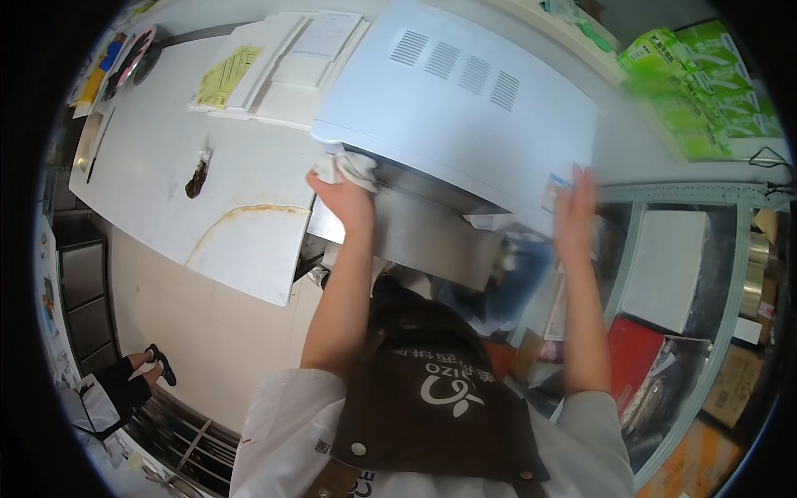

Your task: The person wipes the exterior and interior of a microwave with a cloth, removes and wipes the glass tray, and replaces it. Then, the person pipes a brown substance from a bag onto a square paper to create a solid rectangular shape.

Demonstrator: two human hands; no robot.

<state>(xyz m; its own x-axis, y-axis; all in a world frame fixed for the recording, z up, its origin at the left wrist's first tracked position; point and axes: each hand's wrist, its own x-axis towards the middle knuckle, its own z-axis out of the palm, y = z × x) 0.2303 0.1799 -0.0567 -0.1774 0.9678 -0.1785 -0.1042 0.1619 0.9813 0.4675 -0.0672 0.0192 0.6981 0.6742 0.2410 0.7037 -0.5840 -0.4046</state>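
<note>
A large white metal appliance (465,83) with rows of vent slots on top stands in front of me. It looks like a microwave or small oven, but its front is mostly hidden below the top edge. My left hand (347,203) is closed round a crumpled white cloth (353,168) at the appliance's near left corner. By its right side, my right hand (574,217) is slightly blurred, with fingers stretched out and nothing seen in them. I cannot tell whether it touches the casing. A small label (551,192) shows beside its fingers.
Left of the appliance is a white table (149,124) with a curved brown stain, a dark brown item (197,178), and papers (311,41). Shelves with boxes (660,266) stand at right, below green packages (706,91). Another person (124,390) is at far left.
</note>
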